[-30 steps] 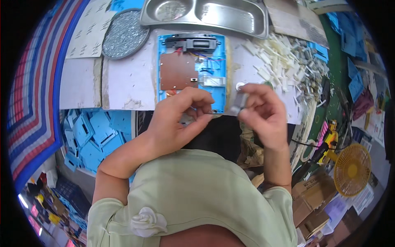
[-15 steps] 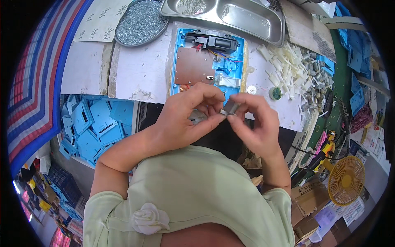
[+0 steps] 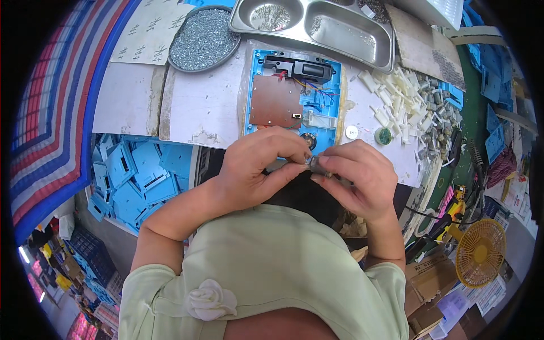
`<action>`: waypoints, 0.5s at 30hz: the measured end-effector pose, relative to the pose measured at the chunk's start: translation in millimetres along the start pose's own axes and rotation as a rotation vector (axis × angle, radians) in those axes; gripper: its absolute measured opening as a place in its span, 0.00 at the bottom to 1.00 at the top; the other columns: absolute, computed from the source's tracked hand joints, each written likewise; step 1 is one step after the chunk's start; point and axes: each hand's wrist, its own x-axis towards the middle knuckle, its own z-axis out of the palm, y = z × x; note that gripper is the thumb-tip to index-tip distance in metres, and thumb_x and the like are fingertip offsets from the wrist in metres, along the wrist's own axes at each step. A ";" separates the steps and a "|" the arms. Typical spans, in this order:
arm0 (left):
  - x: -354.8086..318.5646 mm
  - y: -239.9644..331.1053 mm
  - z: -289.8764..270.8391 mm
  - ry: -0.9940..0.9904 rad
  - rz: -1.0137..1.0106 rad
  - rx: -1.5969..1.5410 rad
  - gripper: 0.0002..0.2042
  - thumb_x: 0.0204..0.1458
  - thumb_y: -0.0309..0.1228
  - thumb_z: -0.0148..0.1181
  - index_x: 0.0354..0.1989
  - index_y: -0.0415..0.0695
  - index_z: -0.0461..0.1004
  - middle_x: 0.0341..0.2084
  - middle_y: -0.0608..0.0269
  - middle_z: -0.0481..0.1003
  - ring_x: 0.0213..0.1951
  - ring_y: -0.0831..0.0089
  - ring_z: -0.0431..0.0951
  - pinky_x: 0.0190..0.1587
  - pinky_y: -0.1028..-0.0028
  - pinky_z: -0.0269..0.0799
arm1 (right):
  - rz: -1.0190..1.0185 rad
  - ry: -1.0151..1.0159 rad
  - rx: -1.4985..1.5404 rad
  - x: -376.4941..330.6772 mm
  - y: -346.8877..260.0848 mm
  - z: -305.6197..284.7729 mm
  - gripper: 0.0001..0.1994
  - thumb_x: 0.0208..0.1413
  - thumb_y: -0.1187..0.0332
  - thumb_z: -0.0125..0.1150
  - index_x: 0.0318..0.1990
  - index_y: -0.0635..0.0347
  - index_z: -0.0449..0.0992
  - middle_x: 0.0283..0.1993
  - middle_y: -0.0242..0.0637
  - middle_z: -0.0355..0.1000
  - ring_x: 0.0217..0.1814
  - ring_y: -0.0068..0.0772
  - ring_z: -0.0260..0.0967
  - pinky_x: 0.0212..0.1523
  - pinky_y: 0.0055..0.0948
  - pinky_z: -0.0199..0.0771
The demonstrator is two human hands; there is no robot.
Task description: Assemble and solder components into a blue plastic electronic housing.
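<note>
My two hands meet in front of the table's near edge. In a closed pinch, my right hand [image 3: 362,177] holds a small silvery metal part [image 3: 318,166], mostly covered by its fingers. My left hand [image 3: 258,164] is closed too, thumb and forefinger at the left end of that part. What lies between those left fingertips is too small to make out. Just beyond the hands lies an open blue plastic housing [image 3: 335,107] with a brown board [image 3: 276,101], a black module [image 3: 298,67] and thin coloured wires. A dark round piece [image 3: 309,140] shows near its front edge.
Behind stand a round tray of screws [image 3: 205,39] and a steel compartment tray [image 3: 345,34]. Right of the housing lie a white disc [image 3: 352,132], a green-topped round piece [image 3: 383,136], white plastic parts [image 3: 399,99] and metal parts [image 3: 443,127]. Blue panels [image 3: 141,170] fill a bin at left.
The view has shifted, so the table things sit slightly lower and further right. My right fingers have turned and closed further over the metal part. My left hand keeps its pinch.
</note>
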 end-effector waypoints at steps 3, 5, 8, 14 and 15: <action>4.3 1.5 1.4 0.032 0.036 0.015 0.11 0.49 0.19 0.69 0.39 0.42 0.76 0.45 0.53 0.79 0.43 0.59 0.82 0.45 0.66 0.78 | -0.026 0.026 -0.003 -2.9 -0.1 3.9 0.20 0.40 0.76 0.79 0.43 0.64 0.79 0.37 0.42 0.79 0.31 0.41 0.77 0.30 0.32 0.76; 2.2 0.5 1.7 0.009 0.026 0.007 0.11 0.48 0.18 0.69 0.39 0.41 0.76 0.46 0.51 0.78 0.45 0.59 0.81 0.45 0.66 0.78 | -0.032 0.042 0.006 -5.5 -0.8 5.9 0.20 0.40 0.77 0.79 0.43 0.63 0.79 0.37 0.42 0.79 0.31 0.41 0.77 0.30 0.32 0.77; 0.0 -2.9 1.8 0.003 0.024 -0.037 0.11 0.47 0.18 0.70 0.37 0.40 0.77 0.46 0.50 0.78 0.45 0.59 0.81 0.45 0.67 0.79 | -0.019 0.042 0.026 -9.9 -2.3 5.6 0.19 0.40 0.78 0.78 0.43 0.63 0.79 0.38 0.42 0.79 0.32 0.41 0.77 0.30 0.32 0.77; 1.9 -8.2 4.0 -0.011 0.044 -0.057 0.10 0.45 0.16 0.72 0.33 0.39 0.78 0.47 0.50 0.75 0.46 0.66 0.79 0.46 0.71 0.77 | 0.025 0.061 0.033 -17.5 -0.6 3.9 0.19 0.41 0.80 0.76 0.43 0.62 0.79 0.39 0.43 0.79 0.35 0.42 0.77 0.32 0.33 0.78; 2.4 -8.6 5.0 -0.003 0.038 -0.059 0.09 0.45 0.16 0.72 0.33 0.39 0.78 0.47 0.50 0.75 0.46 0.66 0.79 0.46 0.71 0.77 | 0.031 0.071 0.038 -18.2 0.0 4.3 0.19 0.41 0.80 0.76 0.43 0.62 0.79 0.40 0.43 0.79 0.35 0.42 0.78 0.33 0.33 0.78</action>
